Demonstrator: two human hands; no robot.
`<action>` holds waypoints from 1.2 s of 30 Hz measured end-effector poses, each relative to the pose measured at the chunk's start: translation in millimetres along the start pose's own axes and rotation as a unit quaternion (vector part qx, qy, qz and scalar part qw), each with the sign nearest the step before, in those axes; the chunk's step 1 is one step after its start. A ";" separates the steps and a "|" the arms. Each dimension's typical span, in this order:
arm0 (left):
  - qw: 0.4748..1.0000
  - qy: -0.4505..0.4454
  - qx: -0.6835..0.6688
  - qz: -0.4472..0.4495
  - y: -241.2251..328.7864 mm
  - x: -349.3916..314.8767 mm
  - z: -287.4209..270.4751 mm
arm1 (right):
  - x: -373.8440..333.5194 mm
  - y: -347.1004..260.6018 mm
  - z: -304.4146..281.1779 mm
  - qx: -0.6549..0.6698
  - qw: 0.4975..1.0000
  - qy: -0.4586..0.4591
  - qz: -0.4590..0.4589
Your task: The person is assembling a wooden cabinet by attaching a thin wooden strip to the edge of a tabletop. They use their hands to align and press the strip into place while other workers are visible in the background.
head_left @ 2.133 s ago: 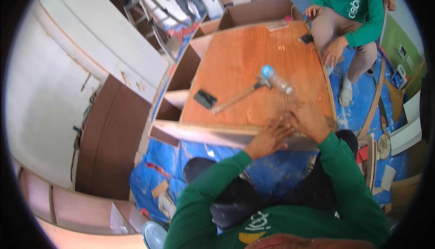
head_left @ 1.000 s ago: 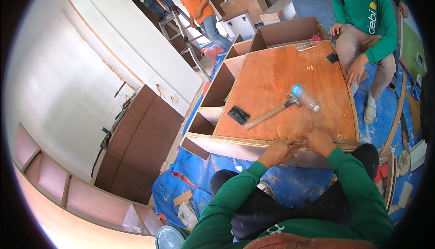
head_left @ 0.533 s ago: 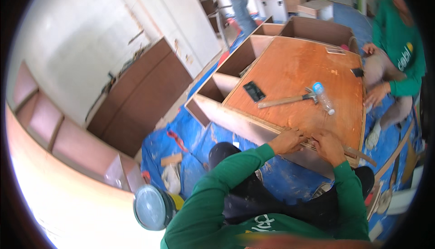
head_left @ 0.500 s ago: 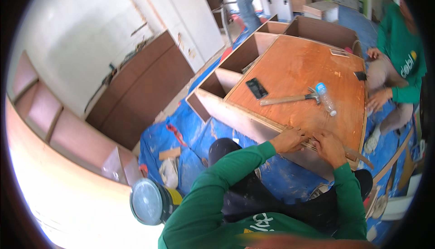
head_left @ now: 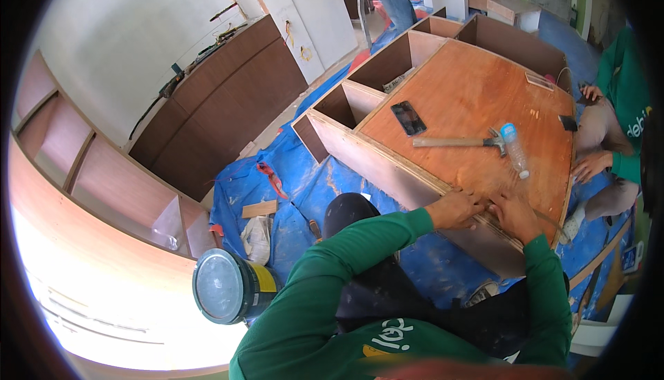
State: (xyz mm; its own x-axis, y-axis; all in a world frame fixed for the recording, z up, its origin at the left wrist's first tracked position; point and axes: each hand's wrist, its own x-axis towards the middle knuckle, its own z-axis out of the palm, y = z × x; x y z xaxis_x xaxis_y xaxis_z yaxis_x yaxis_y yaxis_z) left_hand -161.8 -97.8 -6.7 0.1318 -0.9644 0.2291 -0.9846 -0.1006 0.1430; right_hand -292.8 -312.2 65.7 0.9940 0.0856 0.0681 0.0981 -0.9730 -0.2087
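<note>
Head view: left hand [head_left: 454, 210] and right hand [head_left: 517, 216] curl close together at the near edge of the wooden panel [head_left: 460, 89], thin brown strip [head_left: 550, 221] poking out past the right. Firm grip? No telling! Uneven pressure might split it; a stray knock could roll the bottle [head_left: 514, 150].

Left hand [head_left: 454, 209]: fingers, earlier outstretched, now curl. Wooden strip [head_left: 551, 223]: now angles away from the cabinet's [head_left: 377, 173] near edge, formerly alongside. Bucket [head_left: 220, 286]: now shows almost whole, previously cropped.
</note>
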 end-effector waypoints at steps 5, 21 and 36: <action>1.000 -0.002 0.016 -0.003 3.7 -2.6 4.0 | -11.8 8.4 15.3 -0.005 1.000 -0.024 0.018; 0.999 -0.016 0.031 0.017 7.2 16.7 -2.0 | -14.1 12.9 27.2 0.031 0.995 -0.070 0.071; 0.998 -0.030 0.051 -0.007 17.5 23.7 -2.1 | -13.4 23.7 43.9 0.011 0.998 -0.047 0.035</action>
State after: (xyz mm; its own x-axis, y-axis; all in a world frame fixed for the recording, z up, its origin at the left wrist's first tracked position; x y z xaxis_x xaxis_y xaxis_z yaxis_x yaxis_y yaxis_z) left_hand -175.6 -121.9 3.3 0.1420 -0.9753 0.1694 -0.9896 -0.1359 0.0468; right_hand -301.7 -327.1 17.0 0.9985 0.0390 -0.0378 0.0293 -0.9724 -0.2314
